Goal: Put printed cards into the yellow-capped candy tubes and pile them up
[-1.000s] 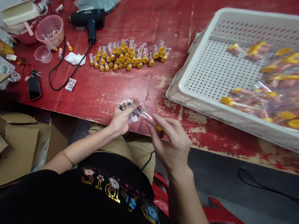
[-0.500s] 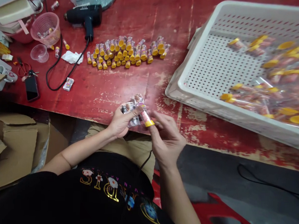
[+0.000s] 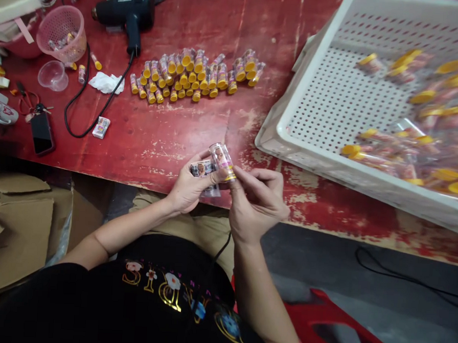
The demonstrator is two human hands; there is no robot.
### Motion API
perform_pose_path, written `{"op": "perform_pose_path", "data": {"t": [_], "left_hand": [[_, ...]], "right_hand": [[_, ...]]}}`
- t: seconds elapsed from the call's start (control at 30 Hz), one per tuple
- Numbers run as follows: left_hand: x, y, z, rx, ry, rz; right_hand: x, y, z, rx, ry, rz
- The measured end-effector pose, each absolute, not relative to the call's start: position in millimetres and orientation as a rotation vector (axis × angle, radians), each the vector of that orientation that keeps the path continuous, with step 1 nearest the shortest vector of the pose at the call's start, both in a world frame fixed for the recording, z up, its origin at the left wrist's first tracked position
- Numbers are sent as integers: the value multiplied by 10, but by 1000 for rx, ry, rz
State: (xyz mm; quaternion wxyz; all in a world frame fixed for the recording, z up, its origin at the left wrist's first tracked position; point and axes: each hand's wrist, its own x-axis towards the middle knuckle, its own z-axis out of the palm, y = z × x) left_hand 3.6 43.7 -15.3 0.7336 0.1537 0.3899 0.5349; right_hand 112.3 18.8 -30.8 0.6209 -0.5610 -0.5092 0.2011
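Note:
My left hand (image 3: 185,187) is closed round a small stack of clear printed plastic sleeves (image 3: 201,168), and its thumb presses on a small yellow-capped tube (image 3: 219,154). The tube is tilted, clear and printed, with its yellow end toward me. My right hand (image 3: 256,203) pinches the tube at that yellow end between thumb and forefinger, with the other fingers curled. Whether the tube sits inside a sleeve I cannot tell. Beyond my hands, a cluster of similar yellow-capped tubes (image 3: 187,80) lies on the red table (image 3: 169,132).
A white perforated crate (image 3: 312,109) on the right holds several larger yellow-capped packs (image 3: 428,107). At the left are a heat gun (image 3: 125,15) with its cord, a pink basket (image 3: 63,30), a phone (image 3: 42,133), a tissue (image 3: 105,82) and a small printed stack (image 3: 101,127).
The tube's yellow end has moved up and away from me, and more of its printed clear end shows. My right fingers have closed in on the yellow end. The camera view has shifted slightly.

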Motion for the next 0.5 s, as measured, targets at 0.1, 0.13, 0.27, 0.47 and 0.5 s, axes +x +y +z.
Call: {"op": "perform_pose_path", "data": {"t": [0.1,0.13,0.27,0.47,0.5], "left_hand": [[26,580,-198,330,874,1240],[20,627,-212,319,882,1250],[-12,769,-245,267,901,1231],[-51,915,-271,186,892,1201],[-57,953,-287,171,890,1191]], "right_hand": [[1131,351,-358,-1294,-1208,527],[1131,412,-374,-1293,-1219,541],[1106,606,-401,-1286,-1237,536],[1023,662,-434,-1280,-1229,517],[1032,718,-477,-1294,-1214,536]]}}
